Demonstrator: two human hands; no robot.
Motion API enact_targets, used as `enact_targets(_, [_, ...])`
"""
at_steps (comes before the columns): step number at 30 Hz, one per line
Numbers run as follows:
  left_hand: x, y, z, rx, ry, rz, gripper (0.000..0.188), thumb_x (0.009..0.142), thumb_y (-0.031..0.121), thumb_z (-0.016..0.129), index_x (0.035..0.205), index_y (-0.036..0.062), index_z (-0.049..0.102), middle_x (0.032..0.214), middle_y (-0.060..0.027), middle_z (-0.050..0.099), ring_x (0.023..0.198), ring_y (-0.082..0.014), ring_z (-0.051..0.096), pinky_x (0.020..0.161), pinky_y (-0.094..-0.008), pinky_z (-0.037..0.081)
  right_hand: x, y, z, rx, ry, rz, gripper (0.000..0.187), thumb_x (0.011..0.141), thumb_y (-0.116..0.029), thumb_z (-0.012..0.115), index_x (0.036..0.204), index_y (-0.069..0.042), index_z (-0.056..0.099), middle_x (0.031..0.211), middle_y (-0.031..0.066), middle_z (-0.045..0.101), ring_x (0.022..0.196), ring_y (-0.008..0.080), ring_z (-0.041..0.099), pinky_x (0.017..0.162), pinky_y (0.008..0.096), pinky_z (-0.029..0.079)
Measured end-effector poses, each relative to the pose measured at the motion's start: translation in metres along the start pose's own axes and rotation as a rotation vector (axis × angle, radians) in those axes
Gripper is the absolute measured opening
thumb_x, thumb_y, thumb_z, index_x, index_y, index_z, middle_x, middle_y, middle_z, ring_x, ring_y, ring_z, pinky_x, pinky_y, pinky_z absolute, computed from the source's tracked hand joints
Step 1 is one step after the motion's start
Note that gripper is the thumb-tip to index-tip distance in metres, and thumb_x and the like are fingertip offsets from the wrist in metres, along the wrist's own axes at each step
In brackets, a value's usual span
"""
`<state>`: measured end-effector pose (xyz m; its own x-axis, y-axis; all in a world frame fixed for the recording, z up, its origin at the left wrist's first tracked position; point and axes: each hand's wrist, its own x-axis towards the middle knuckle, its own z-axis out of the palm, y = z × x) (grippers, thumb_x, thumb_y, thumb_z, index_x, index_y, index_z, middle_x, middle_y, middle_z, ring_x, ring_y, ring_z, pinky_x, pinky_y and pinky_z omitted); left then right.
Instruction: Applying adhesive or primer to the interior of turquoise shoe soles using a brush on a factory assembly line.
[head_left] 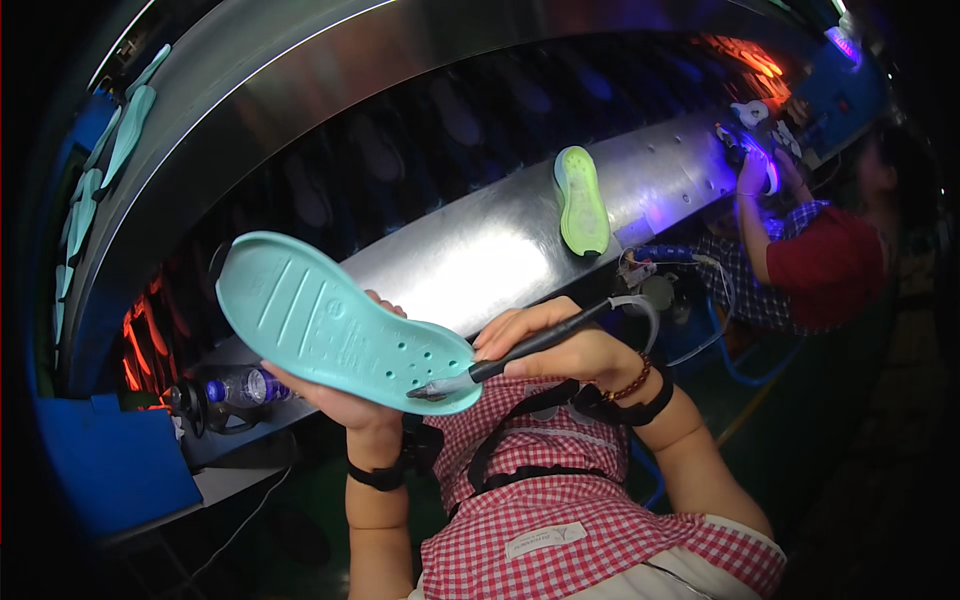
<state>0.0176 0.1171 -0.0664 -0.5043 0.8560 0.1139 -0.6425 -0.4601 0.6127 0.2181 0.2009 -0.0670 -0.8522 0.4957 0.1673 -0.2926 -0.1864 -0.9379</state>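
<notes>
A teal shoe sole (318,325) lies tilted across my left hand (350,403), which grips it from beneath with the fingers showing at its far edge. Grooves run over its broad end, and several small holes dot the narrower end. In my right hand (565,350) is a black-handled brush (535,343), fed by a thin tube at its back end. Its bristles rest on the narrow end of the sole, close to the near rim. Fingertips of the right hand come right up to the sole's edge.
Ahead runs a metal ledge (455,262) with a yellow-green sole (581,203) on it. Behind it, dim soles line a machine glowing orange at both ends. Bottles (235,390) stand at left, more teal soles (128,130) farther left. A co-worker (815,260) handles a shoe at right.
</notes>
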Motion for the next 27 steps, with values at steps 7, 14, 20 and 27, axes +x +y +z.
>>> enact_targets(7, [-0.03, -0.011, 0.013, -0.177, -0.072, -0.339, 0.068, 0.087, 0.056, 0.029, 0.126, 0.0024, 0.041, 0.113, -0.021, 0.053, 0.1, -0.0347, 0.055, 0.08, -0.0455, 0.048, -0.001, 0.0, 0.028, 0.242, 0.15, 0.117, 0.02, 0.077, -0.004, 0.066, 0.096, 0.0, 0.065, 0.092, 0.0094, 0.066, 0.087, 0.0136, 0.061, 0.079, 0.0246, 0.049])
enact_targets(14, [-0.012, 0.008, -0.009, 0.241, -0.228, -0.517, 0.058, 0.089, 0.04, 0.037, 0.126, -0.0042, 0.038, 0.113, -0.0189, 0.055, 0.101, -0.0267, 0.057, 0.089, -0.0372, 0.045, 0.007, -0.031, 0.017, -0.365, -0.055, -0.023, 0.02, 0.07, 0.0, 0.07, 0.09, 0.001, 0.066, 0.095, 0.0148, 0.065, 0.088, 0.0223, 0.064, 0.079, 0.0299, 0.051])
enact_targets(20, [-0.003, 0.023, -0.014, 0.094, -0.196, -0.974, 0.056, 0.085, 0.029, 0.046, 0.128, -0.0053, 0.036, 0.112, -0.019, 0.055, 0.095, -0.0233, 0.06, 0.082, -0.033, 0.05, 0.003, -0.046, 0.003, -0.405, -0.505, -0.138, 0.017, 0.075, -0.002, 0.065, 0.092, 0.0, 0.064, 0.092, 0.0129, 0.066, 0.085, 0.0242, 0.064, 0.076, 0.0308, 0.051])
enact_targets(27, [-0.004, 0.029, 0.005, 0.415, -0.345, -1.037, 0.065, 0.083, 0.034, 0.051, 0.13, -0.0061, 0.035, 0.118, -0.0188, 0.052, 0.101, -0.0228, 0.055, 0.087, -0.032, 0.044, 0.011, -0.056, -0.004, -0.482, -0.566, -0.158, 0.017, 0.077, -0.005, 0.062, 0.094, -0.001, 0.062, 0.095, 0.0142, 0.065, 0.088, 0.0256, 0.063, 0.073, 0.0315, 0.05])
